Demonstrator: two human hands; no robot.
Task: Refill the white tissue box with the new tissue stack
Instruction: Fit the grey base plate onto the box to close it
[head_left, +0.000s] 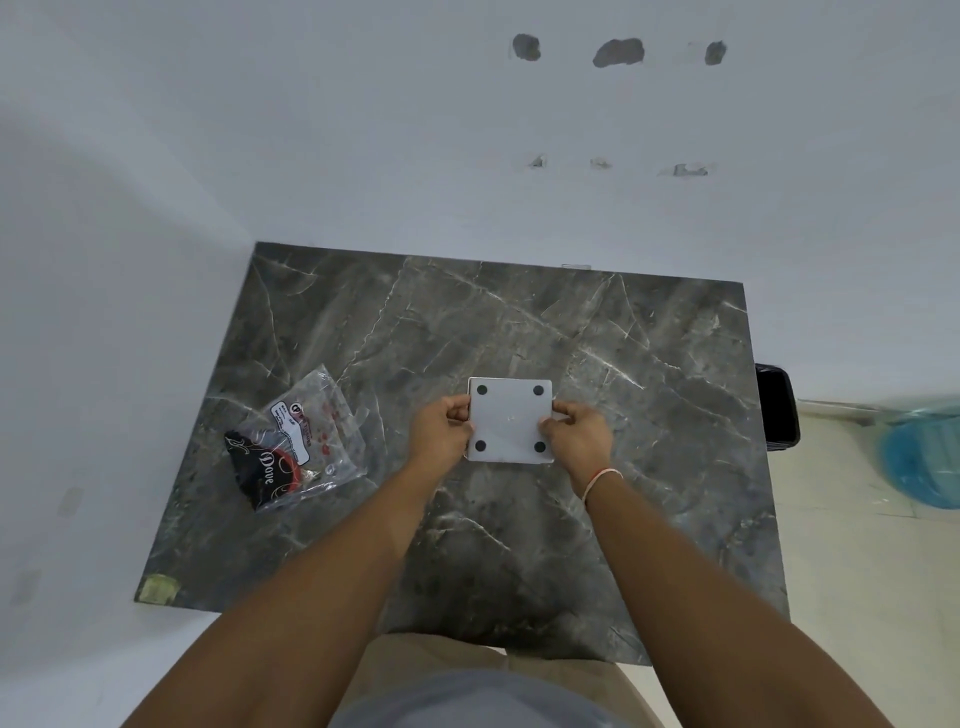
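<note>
The white tissue box (509, 420) sits near the middle of a dark marble table (649, 364), turned so that its flat square underside faces up; four small black round feet (481, 389) mark the corners of that face. The left hand (441, 427) clasps the box's left edge, its fingers curled against the side and the thumb near the lower left corner; the right hand (577, 430) clasps the right edge in the same way, fingertips pressed to the side and thumb resting on the upper face near the lower right foot; so both hands are closed on the box, one on each side. Whether the box rests on the table or is lifted just off it, I cannot tell. A thin pale band (601, 480) circles the right wrist; both forearms are bare and reach in from the bottom of the view.

To the left of the box, well apart from it, lies a clear plastic packet (306, 441) with a white label and a black and red printed part reading "Dove"; it is crumpled and lies flat on the table; whether tissues are inside it I cannot tell. A small yellowish patch (160, 590) sits at the table's near left corner. Behind the table stands a white wall (415, 130) with several grey patched spots; a black object (776, 405) stands just off the table's right edge, and something blue (924, 457) lies on the pale floor beyond it.
</note>
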